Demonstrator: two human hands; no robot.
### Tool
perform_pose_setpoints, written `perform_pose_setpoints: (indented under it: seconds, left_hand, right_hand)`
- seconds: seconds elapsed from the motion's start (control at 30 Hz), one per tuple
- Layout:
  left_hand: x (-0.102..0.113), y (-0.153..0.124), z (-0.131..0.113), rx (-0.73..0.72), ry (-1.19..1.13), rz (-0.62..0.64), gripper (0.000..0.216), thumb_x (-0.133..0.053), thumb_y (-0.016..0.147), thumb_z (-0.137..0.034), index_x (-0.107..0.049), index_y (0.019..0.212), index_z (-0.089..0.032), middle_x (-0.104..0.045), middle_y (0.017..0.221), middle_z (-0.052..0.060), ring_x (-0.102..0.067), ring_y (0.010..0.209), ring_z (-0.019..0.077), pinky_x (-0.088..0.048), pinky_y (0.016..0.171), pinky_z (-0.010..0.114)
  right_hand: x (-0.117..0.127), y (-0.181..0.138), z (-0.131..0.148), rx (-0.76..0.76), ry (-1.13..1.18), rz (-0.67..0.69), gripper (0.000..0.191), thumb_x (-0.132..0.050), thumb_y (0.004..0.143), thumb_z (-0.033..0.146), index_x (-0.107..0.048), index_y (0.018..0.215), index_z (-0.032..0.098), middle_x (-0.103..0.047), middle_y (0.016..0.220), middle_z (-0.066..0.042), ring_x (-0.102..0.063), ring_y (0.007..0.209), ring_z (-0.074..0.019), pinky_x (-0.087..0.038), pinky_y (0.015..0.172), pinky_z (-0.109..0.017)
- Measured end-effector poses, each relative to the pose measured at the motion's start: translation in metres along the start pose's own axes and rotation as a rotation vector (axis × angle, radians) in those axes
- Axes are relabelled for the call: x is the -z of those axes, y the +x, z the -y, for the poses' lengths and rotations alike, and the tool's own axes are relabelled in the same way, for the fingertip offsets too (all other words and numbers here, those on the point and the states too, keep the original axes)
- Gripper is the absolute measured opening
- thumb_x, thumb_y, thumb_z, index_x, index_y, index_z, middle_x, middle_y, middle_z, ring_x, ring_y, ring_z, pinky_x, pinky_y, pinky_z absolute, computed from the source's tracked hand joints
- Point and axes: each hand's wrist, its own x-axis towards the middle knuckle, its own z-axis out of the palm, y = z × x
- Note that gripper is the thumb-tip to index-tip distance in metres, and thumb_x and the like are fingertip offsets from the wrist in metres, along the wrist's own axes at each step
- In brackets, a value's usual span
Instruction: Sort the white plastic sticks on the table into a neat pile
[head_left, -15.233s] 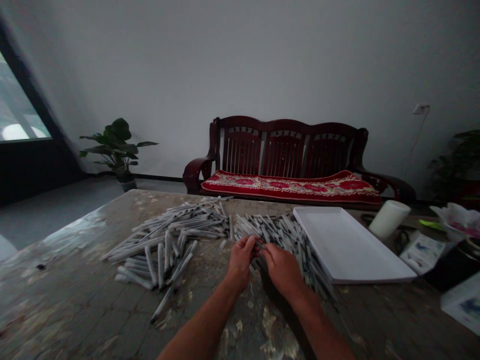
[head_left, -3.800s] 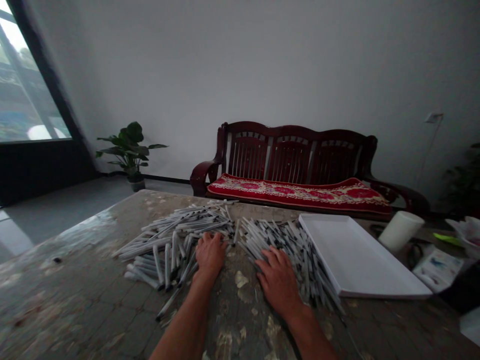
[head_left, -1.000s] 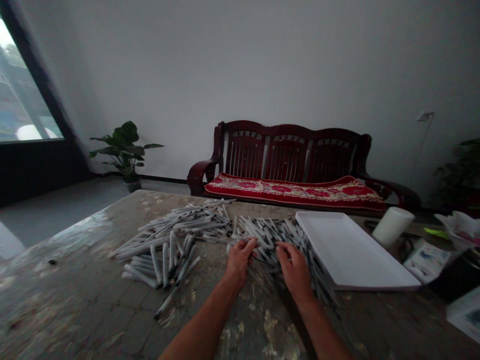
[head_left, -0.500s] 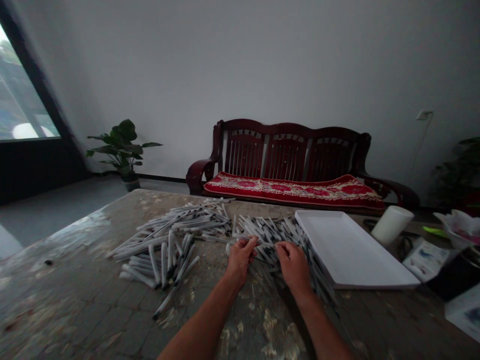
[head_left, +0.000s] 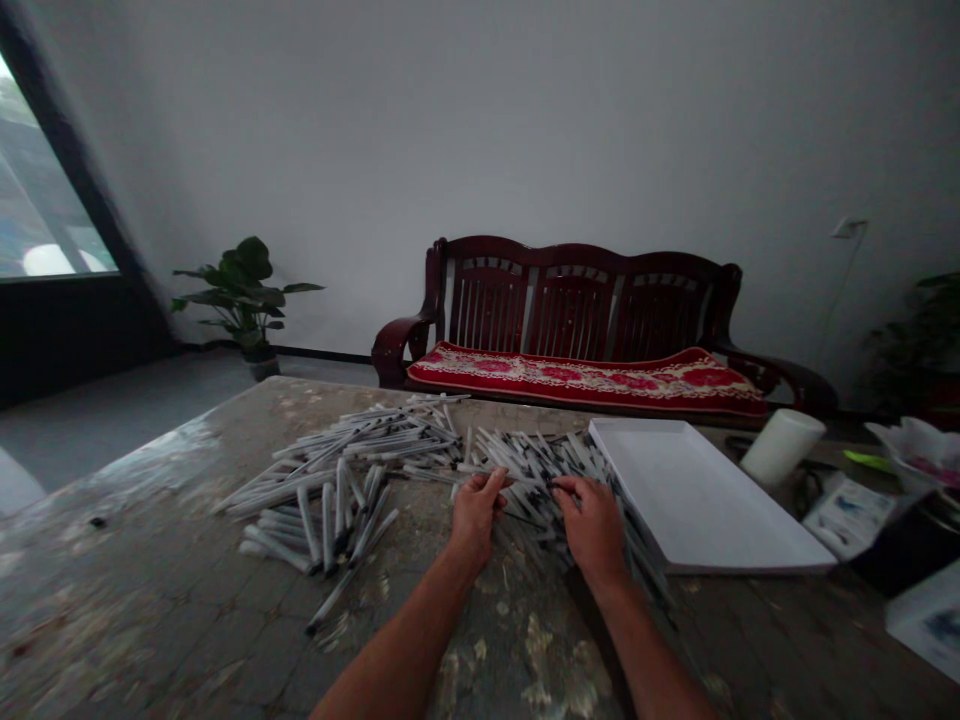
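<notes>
My left hand (head_left: 474,510) is closed in a pinch over the middle of the table, with a slim, pale pen (head_left: 470,468) between thumb and fingers. Across a small gap, my right hand (head_left: 594,528) has its thumb and fingertips pressed together; a small dark bit shows at the tips, too small to name. Under and behind both hands lies a loose heap of pens (head_left: 536,455) with whitish barrels and dark ends. Further left, another heap of similar pens (head_left: 375,440) spreads out, with a bunch of pens (head_left: 328,525) at its near side.
A shallow white tray (head_left: 720,500) stands right of the heap. Beyond it are a white roll (head_left: 782,447), a small printed box (head_left: 850,515) and a pale bowl (head_left: 919,450). The worn table (head_left: 187,590) faces a wooden bench (head_left: 570,300); a potted plant (head_left: 251,295) stands at left.
My hands have drawn slightly apart. The pale pen that spanned both hands now shows only at my left hand, and a gap is open between the fingertips.
</notes>
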Motion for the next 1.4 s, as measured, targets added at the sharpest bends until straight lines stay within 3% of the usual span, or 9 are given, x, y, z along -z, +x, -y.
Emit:
perform_pose_setpoints:
  seconds: [0.23, 0.47, 0.63, 0.8, 0.97, 1.1, 1.2, 1.3, 1.4]
  left_hand:
    - [0.001, 0.000, 0.000, 0.023, 0.045, 0.020, 0.040, -0.079, 0.062, -0.052, -0.067, 0.067, -0.014, -0.051, 0.045, -0.006, -0.037, 0.040, 0.0053, -0.024, 0.041, 0.019]
    - [0.001, -0.001, 0.000, 0.035, 0.048, 0.046, 0.040, -0.079, 0.062, -0.052, -0.068, 0.069, -0.013, -0.052, 0.046, -0.005, -0.040, 0.041, 0.0060, -0.025, 0.040, 0.018]
    - [0.009, 0.009, -0.005, -0.010, -0.125, -0.065, 0.050, -0.082, 0.051, -0.055, -0.062, 0.073, -0.015, -0.066, 0.069, 0.000, -0.046, 0.044, 0.0045, -0.029, 0.041, 0.017]
    - [0.019, 0.018, -0.011, -0.096, -0.176, -0.195, 0.049, -0.074, 0.059, -0.058, -0.059, 0.083, -0.018, -0.065, 0.076, -0.001, -0.054, 0.051, 0.0073, -0.038, 0.046, 0.019]
    - [0.018, 0.013, -0.007, -0.348, 0.179, -0.080, 0.034, -0.049, 0.085, -0.051, -0.060, 0.083, -0.019, -0.068, 0.080, 0.003, -0.057, 0.058, 0.0123, -0.041, 0.051, 0.023]
    - [0.014, -0.003, -0.008, -0.705, 0.736, -0.020, 0.020, -0.049, 0.092, -0.033, -0.066, 0.088, -0.022, -0.068, 0.084, 0.003, -0.062, 0.081, 0.0179, -0.046, 0.074, 0.029]
    - [0.012, -0.016, -0.013, -0.919, 1.139, 0.068, 0.013, -0.056, 0.092, -0.028, -0.069, 0.090, -0.024, -0.067, 0.087, 0.004, -0.058, 0.088, 0.0203, -0.043, 0.079, 0.030]
    - [0.011, -0.022, -0.016, -0.997, 1.343, 0.175, 0.013, -0.060, 0.091, -0.028, -0.071, 0.098, -0.028, -0.066, 0.086, 0.004, -0.056, 0.085, 0.0210, -0.043, 0.078, 0.030]
    - [0.013, -0.023, -0.016, -0.981, 1.309, 0.228, 0.018, -0.062, 0.089, -0.027, -0.072, 0.103, -0.030, -0.067, 0.091, 0.004, -0.056, 0.088, 0.0219, -0.043, 0.081, 0.032]
  right_hand:
    - [0.005, -0.002, 0.000, 0.042, -0.134, -0.042, 0.024, -0.054, 0.089, 0.027, -0.072, 0.103, 0.021, -0.072, 0.100, -0.006, -0.057, 0.095, -0.0241, -0.038, 0.087, -0.035]
    - [0.002, -0.004, 0.009, 0.092, -0.103, 0.010, 0.022, -0.053, 0.092, 0.032, -0.071, 0.084, 0.022, -0.071, 0.089, -0.004, -0.057, 0.089, -0.0225, -0.037, 0.083, -0.033]
    - [0.012, 0.000, -0.007, 0.056, -0.160, -0.107, 0.027, -0.047, 0.092, 0.034, -0.068, 0.084, 0.020, -0.070, 0.088, -0.008, -0.055, 0.086, -0.0238, -0.037, 0.080, -0.034]
    - [0.031, 0.004, -0.025, -0.073, -0.282, -0.224, 0.031, -0.043, 0.091, 0.037, -0.067, 0.086, 0.019, -0.069, 0.090, -0.010, -0.055, 0.085, -0.0254, -0.037, 0.078, -0.036]
    - [0.033, 0.004, -0.026, -0.131, -0.215, -0.199, 0.036, -0.041, 0.090, 0.041, -0.068, 0.094, 0.018, -0.069, 0.098, -0.013, -0.057, 0.091, -0.0270, -0.040, 0.082, -0.038]
    - [0.024, 0.000, -0.005, -0.128, 0.206, -0.106, 0.042, -0.040, 0.091, 0.048, -0.066, 0.104, 0.018, -0.070, 0.101, -0.011, -0.061, 0.092, -0.0245, -0.045, 0.083, -0.036]
    - [0.022, -0.006, 0.014, -0.148, 0.433, 0.038, 0.046, -0.042, 0.093, 0.052, -0.061, 0.118, 0.019, -0.070, 0.095, -0.007, -0.063, 0.080, -0.0207, -0.048, 0.072, -0.031]
    - [0.023, -0.009, 0.027, -0.093, 0.457, 0.167, 0.044, -0.044, 0.093, 0.050, -0.061, 0.121, 0.020, -0.070, 0.086, -0.004, -0.062, 0.073, -0.0192, -0.047, 0.066, -0.029]
    - [0.022, -0.009, 0.028, -0.088, 0.358, 0.214, 0.031, -0.050, 0.088, 0.043, -0.068, 0.101, 0.022, -0.070, 0.080, -0.003, -0.064, 0.074, -0.0206, -0.047, 0.069, -0.031]
